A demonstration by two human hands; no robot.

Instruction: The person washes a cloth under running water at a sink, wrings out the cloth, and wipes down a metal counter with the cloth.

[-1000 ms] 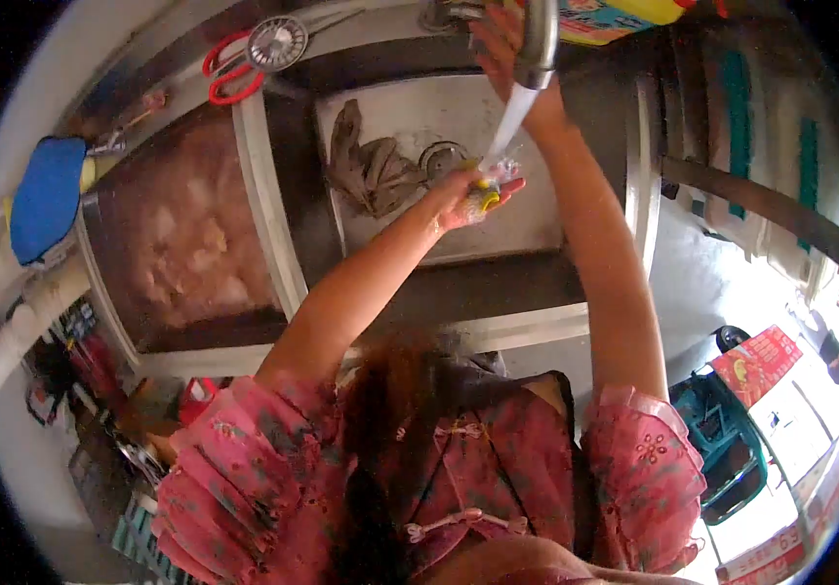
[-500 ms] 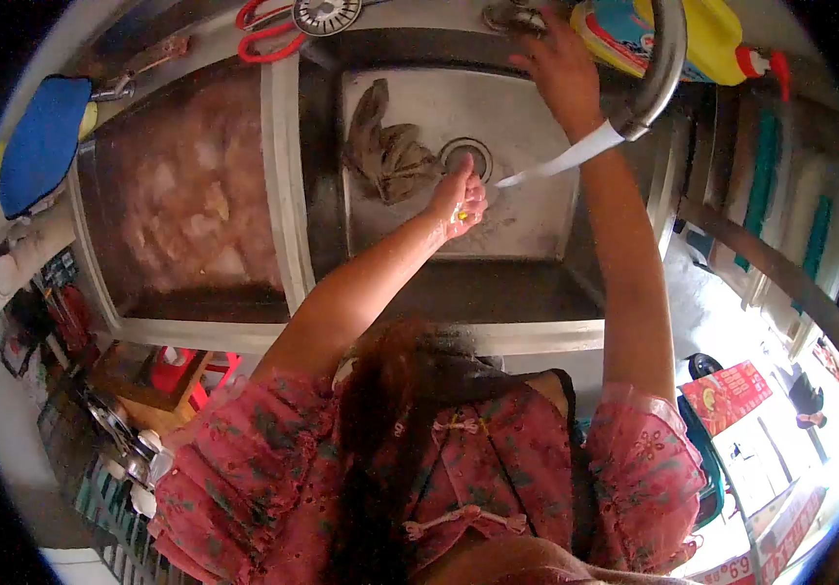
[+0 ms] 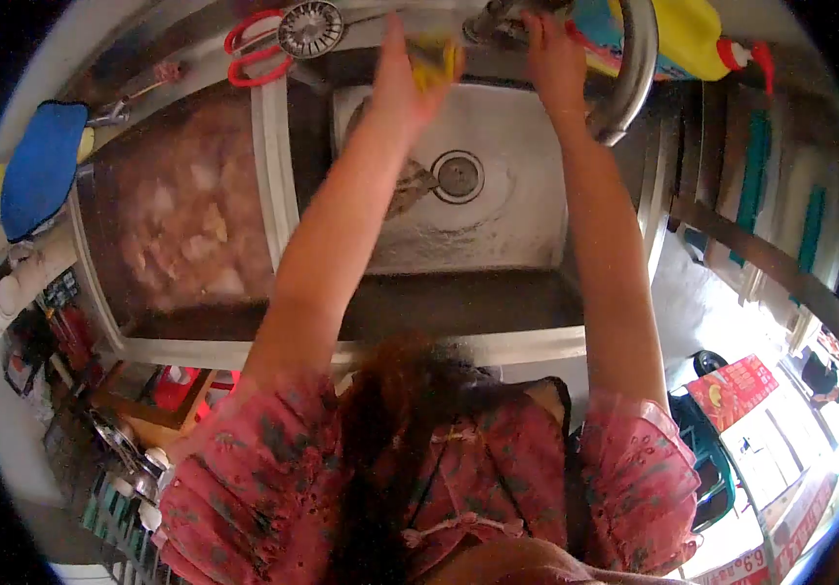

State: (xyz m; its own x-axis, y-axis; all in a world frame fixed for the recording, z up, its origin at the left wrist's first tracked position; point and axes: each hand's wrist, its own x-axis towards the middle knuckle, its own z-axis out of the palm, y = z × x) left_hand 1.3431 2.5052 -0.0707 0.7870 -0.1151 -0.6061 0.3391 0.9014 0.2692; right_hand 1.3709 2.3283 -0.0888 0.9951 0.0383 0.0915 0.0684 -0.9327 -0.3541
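My left hand (image 3: pixel 400 93) is over the back left of the right-hand sink basin (image 3: pixel 517 229), blurred by motion. Its fingers are closed around a yellow, sponge-like piece (image 3: pixel 436 63) with a darker middle. At the back edge, my right hand (image 3: pixel 556 73) reaches to the tap fittings (image 3: pixel 498 24), fingers stretched out; whether they touch the handle is hard to tell. The curved metal spout (image 3: pixel 639 73) stands right of that hand, with no stream showing. A crumpled brownish cloth (image 3: pixel 410 190) lies by the drain (image 3: pixel 459 176), partly hidden by my left forearm.
The left basin (image 3: pixel 268 175) holds pinkish pieces in cloudy liquid. Behind the basins are red-handled scissors (image 3: pixel 256 73), a round metal strainer (image 3: pixel 310 29) and a yellow bottle (image 3: pixel 688 39) with a red pump. A blue cloth (image 3: pixel 44 166) hangs at the left.
My left hand has moved from above the drain to the back of the basin with the yellow piece. The water stream from the spout has stopped. My right hand stays near the tap.
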